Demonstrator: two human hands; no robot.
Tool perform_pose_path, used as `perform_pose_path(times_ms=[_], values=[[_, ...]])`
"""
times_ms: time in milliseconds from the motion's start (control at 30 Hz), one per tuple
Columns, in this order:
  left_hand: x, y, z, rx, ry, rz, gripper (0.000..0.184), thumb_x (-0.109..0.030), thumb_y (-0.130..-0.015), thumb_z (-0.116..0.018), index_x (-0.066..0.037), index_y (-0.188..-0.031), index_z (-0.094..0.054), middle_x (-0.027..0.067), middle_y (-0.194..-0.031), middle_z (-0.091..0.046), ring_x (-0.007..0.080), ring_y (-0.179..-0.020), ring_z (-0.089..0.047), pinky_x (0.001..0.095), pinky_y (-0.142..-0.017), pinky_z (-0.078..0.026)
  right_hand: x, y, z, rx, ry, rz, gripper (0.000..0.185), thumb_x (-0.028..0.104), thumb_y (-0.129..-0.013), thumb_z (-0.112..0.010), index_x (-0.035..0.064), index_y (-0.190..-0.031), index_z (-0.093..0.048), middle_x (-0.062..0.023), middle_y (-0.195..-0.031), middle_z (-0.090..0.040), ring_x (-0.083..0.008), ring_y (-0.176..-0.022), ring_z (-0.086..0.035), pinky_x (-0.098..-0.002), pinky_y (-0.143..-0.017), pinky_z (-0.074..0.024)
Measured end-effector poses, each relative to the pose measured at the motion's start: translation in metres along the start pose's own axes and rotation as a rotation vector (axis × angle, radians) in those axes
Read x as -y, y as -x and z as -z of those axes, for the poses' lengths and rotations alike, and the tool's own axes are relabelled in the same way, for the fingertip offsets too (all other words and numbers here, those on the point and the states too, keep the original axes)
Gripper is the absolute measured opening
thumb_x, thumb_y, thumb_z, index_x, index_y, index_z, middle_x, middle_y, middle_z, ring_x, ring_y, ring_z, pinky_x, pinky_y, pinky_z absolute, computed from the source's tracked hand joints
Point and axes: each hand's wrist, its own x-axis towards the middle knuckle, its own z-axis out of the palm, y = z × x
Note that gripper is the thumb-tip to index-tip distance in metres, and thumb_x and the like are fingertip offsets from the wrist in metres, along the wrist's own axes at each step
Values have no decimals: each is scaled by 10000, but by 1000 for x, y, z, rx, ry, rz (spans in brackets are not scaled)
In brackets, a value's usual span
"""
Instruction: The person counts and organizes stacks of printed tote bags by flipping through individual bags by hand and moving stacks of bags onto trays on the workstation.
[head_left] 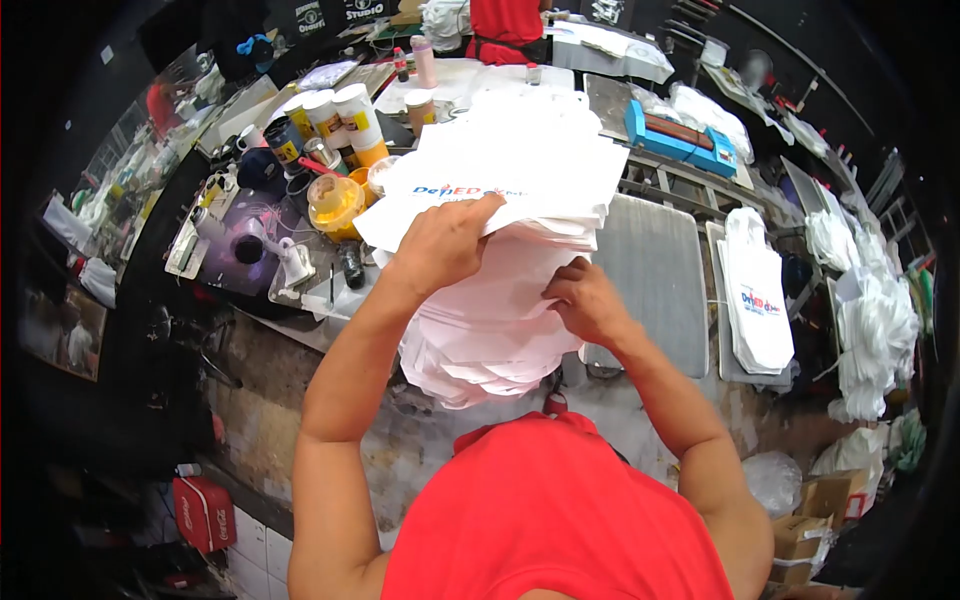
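Note:
A tall, uneven stack of white bags (490, 300) is in front of me, its lower layers hanging toward my body. The top white bag (520, 150) carries a blue and red "DepED" print, partly covered by my left hand. My left hand (447, 238) is closed on the near edge of that printed bag, fingers over the top. At the right side of the stack, my right hand (590, 302) has its fingers curled against the edges of lower white bags, pinching them. The thumb's exact contact is hidden.
To the left stand white tubs (355, 115), a yellow container (335, 205) and a dark bottle (351, 267). A grey flat board (650, 270) lies right of the stack, with printed bags (755, 295) beyond it. A blue machine (680, 140) and a person in red (505, 30) are farther back.

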Motion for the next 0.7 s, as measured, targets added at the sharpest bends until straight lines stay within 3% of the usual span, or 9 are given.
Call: perform_pose_path(times_ms=[167,233,333,433,567,700], values=[[5,3,-2,-65,-11,-73,424,-25,-842,-592,-81,-1262,-613,198,-969,-729,410,-888,-695,514,-741,-550,-6,-2,18,17,-220,-137,115,65,-815,-721,58,-920,-767,-123,-971,-733,-325,-968,-660,-415,-826,-534],[3,3,0,26,-13,19,377,-124,-876,-712,-71,-1239,-622,192,-1127,-713,414,-1007,-671,495,-855,-539,-5,-1,26,45,-343,-166,71,55,-833,-706,37,-887,-749,-140,-949,-727,-346,-939,-664,-421,-820,-536],[3,8,2,34,61,-42,404,-140,-875,-720,-41,-1252,-614,206,-1156,-702,411,-1036,-665,490,-889,-531,1,-5,35,-94,-426,-193,50,47,-866,-682,-2,-871,-693,-171,-920,-717,-379,-907,-667,-439,-805,-533],[-4,13,3,-12,144,-45,419,-149,-878,-724,-5,-1253,-606,226,-1168,-691,419,-1067,-653,472,-921,-523,9,-17,38,-373,-331,-177,80,26,-882,-653,-16,-949,-665,-188,-923,-708,-390,-870,-670,-446,-764,-532],[3,10,-2,-8,186,-33,477,-186,-867,-755,19,-1267,-594,243,-1171,-687,434,-1088,-644,468,-940,-519,7,-20,38,-348,-325,-196,53,18,-896,-642,-16,-926,-670,-190,-920,-703,-394,-849,-667,-448,-755,-530],[-4,7,6,-22,117,-35,505,-251,-877,-749,-39,-1300,-574,231,-1163,-689,420,-1054,-656,484,-914,-524,-5,-21,30,-396,-437,-159,51,31,-892,-660,-18,-888,-674,-189,-897,-699,-380,-835,-670,-435,-739,-524]])
